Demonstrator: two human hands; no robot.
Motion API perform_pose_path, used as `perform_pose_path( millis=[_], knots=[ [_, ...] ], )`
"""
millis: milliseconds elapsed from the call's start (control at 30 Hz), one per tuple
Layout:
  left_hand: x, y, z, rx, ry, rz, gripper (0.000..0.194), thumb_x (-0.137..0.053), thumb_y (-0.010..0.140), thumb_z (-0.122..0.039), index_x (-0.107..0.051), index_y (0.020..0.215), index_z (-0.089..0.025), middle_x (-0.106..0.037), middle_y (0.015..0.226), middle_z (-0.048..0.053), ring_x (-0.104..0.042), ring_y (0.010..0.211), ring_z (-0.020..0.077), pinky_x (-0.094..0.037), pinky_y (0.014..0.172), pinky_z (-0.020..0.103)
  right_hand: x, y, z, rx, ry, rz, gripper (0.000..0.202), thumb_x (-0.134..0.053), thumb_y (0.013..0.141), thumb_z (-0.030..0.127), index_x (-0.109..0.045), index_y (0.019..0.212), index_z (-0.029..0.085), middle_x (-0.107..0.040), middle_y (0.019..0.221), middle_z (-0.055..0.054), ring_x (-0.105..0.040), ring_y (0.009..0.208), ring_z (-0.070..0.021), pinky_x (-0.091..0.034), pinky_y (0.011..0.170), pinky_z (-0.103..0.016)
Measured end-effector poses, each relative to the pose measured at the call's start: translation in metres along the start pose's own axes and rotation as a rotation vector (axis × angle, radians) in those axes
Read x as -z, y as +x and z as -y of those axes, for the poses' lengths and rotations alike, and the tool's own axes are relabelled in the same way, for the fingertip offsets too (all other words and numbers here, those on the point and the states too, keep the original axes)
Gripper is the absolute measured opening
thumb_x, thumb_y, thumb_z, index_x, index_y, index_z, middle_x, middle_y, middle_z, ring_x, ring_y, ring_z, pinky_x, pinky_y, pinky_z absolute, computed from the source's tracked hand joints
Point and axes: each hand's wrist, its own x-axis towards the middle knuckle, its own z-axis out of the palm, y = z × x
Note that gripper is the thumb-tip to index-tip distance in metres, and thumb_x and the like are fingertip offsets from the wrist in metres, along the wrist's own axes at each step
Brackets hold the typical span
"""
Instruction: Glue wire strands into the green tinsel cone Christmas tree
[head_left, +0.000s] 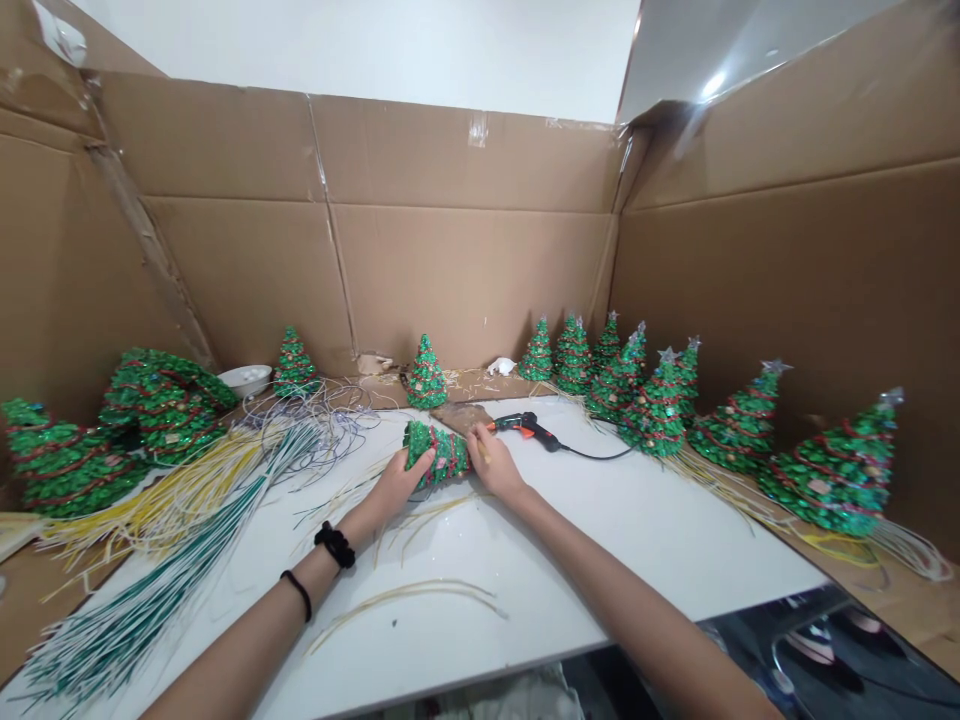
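And we're looking at tall cardboard walls [472,260] boxing in the desk [517,560], a bright light [712,85] glaring over the right-hand panel! Back left, there's a white bowl [251,388] just beside a small standing tree [294,362]; on the right, a row of star-topped trees [661,405]; and down in the lower-right corner, a striped shoe [814,642]!

Looks from the person's head, forward and down over a white tabletop [615,550]. Sits just above and behind its near edge, close to both forearms [255,620] at the bottom of the frame, farther from the left hand [401,478] and right hand [495,465] near the middle. Faces the cardboard back wall [465,260] almost squarely, catching cardboard side walls [795,260] at either edge in one wide sweep.
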Motion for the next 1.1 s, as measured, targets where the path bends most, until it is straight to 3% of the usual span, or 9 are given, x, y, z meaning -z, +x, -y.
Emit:
perform_pose_path(
  millis=[200,633,1100],
  knots=[
    [0.0,0.002,0.004,0.017,0.017,-0.004,0.042,-0.045,0.076,-0.054,-0.057,0.079,-0.014,-0.063,0.079,0.004,-0.054,0.078,0.02,-0.044,0.073,0.031,0.002,0.001,0.001,-0.028,-0.007,0.004,0.019,-0.029,0.089,0.031,-0.042,0.078,0.022,-0.057,0.072,-0.002,-0.055,0.066,-0.0174,-0.035,0.062,-0.025],
    [0.0,-0.001,-0.003,0.008,-0.002,-0.025,0.034,-0.046,0.073,-0.051,-0.049,0.068,-0.017,-0.055,0.067,0.001,-0.048,0.068,0.0169,-0.044,0.066,0.029,-0.002,0.0,-0.002,-0.004,0.003,0.005,0.02,-0.026,0.089,0.035,-0.038,0.079,0.022,-0.055,0.071,-0.002,-0.054,0.064,-0.0179,-0.033,0.059,-0.025],
    [0.0,-0.002,-0.008,0.023,-0.004,-0.024,0.037,-0.046,0.073,-0.052,-0.053,0.069,-0.017,-0.059,0.068,0.002,-0.051,0.069,0.0181,-0.045,0.067,0.03,-0.002,0.0,-0.004,0.002,0.019,0.007,0.021,-0.025,0.089,0.038,-0.035,0.078,0.023,-0.051,0.067,0.0,-0.052,0.061,-0.0177,-0.033,0.057,-0.025]
  ],
)
